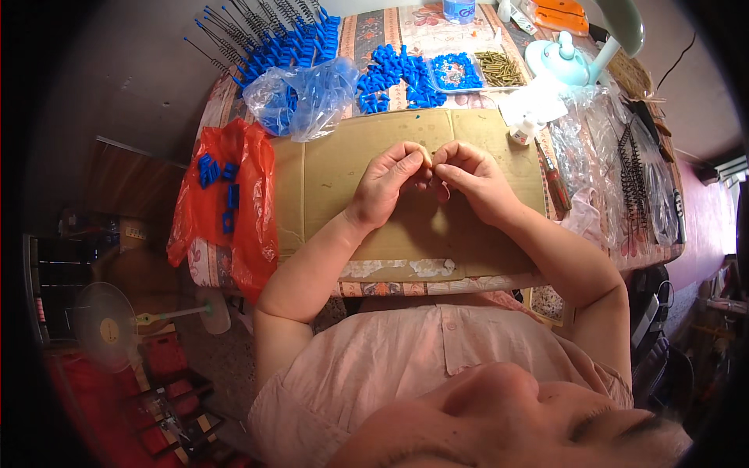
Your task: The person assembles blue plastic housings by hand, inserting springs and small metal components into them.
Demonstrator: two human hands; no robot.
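My left hand [390,178] and my right hand [474,178] are raised over a brown cardboard sheet [328,210], their fingertips almost meeting. Thumb and forefinger are pinched together on each hand. Whatever lies between the tips is too small and too covered by the fingers to name. Beyond the hands, a heap of small blue plastic parts [394,74] lies past the cardboard's far edge. Next to it stand a clear tray of blue pieces [455,74] and a pile of brass-coloured pins [500,70].
Blue pieces with black springs [292,47] stand at the far left, behind a clear bag [320,93]. A red plastic bag [253,168] bears blue blocks. On the right are a screwdriver [555,183], a small white bottle [526,129], a lamp base [558,64] and black springs [632,183].
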